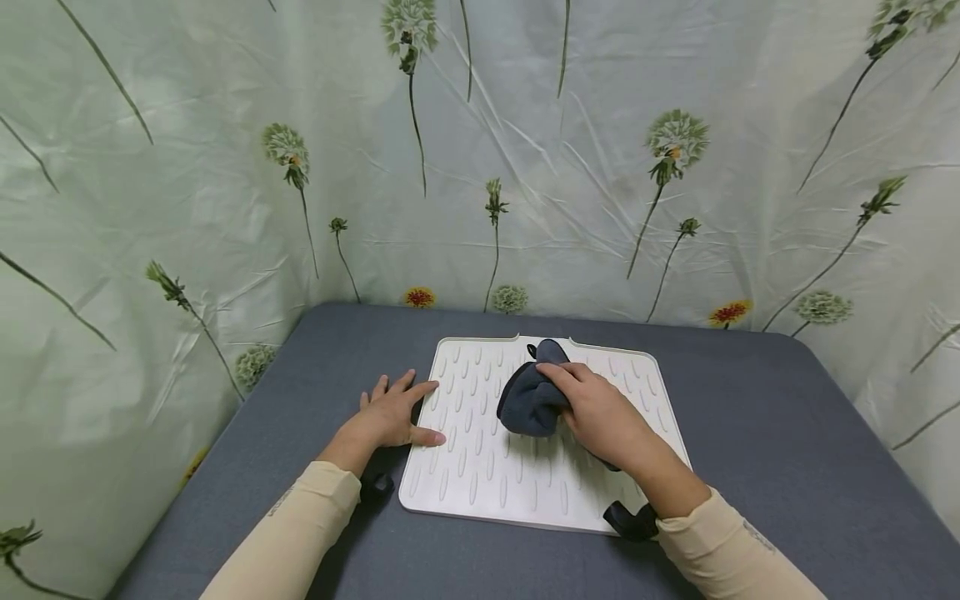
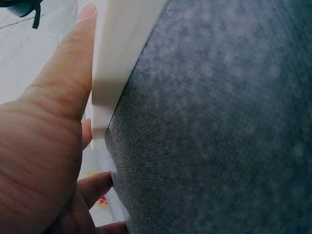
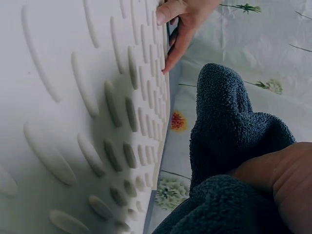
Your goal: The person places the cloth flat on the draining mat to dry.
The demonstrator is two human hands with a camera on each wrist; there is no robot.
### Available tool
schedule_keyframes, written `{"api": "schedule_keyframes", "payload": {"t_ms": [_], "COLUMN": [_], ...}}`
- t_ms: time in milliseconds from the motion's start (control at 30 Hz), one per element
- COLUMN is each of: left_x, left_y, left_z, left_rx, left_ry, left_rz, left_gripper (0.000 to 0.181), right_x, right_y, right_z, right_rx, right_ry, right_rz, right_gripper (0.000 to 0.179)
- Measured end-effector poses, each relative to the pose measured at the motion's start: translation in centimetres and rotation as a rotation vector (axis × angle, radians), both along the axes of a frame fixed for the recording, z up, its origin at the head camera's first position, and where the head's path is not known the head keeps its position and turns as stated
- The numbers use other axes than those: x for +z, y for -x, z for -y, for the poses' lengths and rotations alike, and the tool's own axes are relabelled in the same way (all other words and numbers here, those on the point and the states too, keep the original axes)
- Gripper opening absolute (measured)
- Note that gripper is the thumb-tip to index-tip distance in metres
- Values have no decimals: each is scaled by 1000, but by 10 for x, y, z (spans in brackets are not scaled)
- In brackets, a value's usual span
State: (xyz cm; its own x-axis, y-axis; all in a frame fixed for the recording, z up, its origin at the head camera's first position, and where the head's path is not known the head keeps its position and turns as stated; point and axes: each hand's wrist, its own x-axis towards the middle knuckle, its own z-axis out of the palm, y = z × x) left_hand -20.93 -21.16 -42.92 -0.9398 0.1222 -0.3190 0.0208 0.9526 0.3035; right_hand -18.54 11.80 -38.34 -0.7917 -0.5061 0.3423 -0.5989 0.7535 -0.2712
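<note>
A white ridged drying board [image 1: 480, 483] lies flat on the grey-covered table. My left hand [image 1: 386, 417] rests at its left side with fingers spread; the thumb lies on the board's top and the other fingertips reach its edge and the table cover. Bunched in my right hand [image 1: 609, 421] is a dark blue-grey terry cloth [image 1: 528, 404] with a black loop. In the right wrist view the cloth [image 3: 219, 112] hangs a little off the board [image 3: 58, 146], casting a shadow on the ridges. Its far folds are hidden by the right hand.
Grey fabric [image 1: 765, 433] covers the table around the board. A pale curtain [image 1: 577, 167] with printed dandelions hangs behind and at both sides. Black straps [image 1: 630, 522] sit at the wrists, the right one over the board's front edge.
</note>
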Motion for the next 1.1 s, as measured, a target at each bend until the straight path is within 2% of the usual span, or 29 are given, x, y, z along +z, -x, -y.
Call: {"api": "schedule_keyframes", "payload": {"t_ms": [267, 633, 900, 1100], "left_x": [0, 2, 1, 1], "left_y": [-2, -2, 0, -2], "left_z": [0, -2, -2, -2], "left_rx": [-4, 1, -6, -11], "left_ry": [-3, -10, -4, -3], "left_rz": [-2, -9, -23, -21], "left_gripper": [100, 100, 100, 100], "right_x": [-11, -18, -19, -22], "right_y": [2, 7, 4, 3], "right_z": [11, 26, 30, 31], "right_rx": [-13, 10, 10, 4], "right_ry": [-32, -92, -107, -131], "right_rz": [46, 44, 158, 224], "right_gripper": [58, 57, 54, 49]}}
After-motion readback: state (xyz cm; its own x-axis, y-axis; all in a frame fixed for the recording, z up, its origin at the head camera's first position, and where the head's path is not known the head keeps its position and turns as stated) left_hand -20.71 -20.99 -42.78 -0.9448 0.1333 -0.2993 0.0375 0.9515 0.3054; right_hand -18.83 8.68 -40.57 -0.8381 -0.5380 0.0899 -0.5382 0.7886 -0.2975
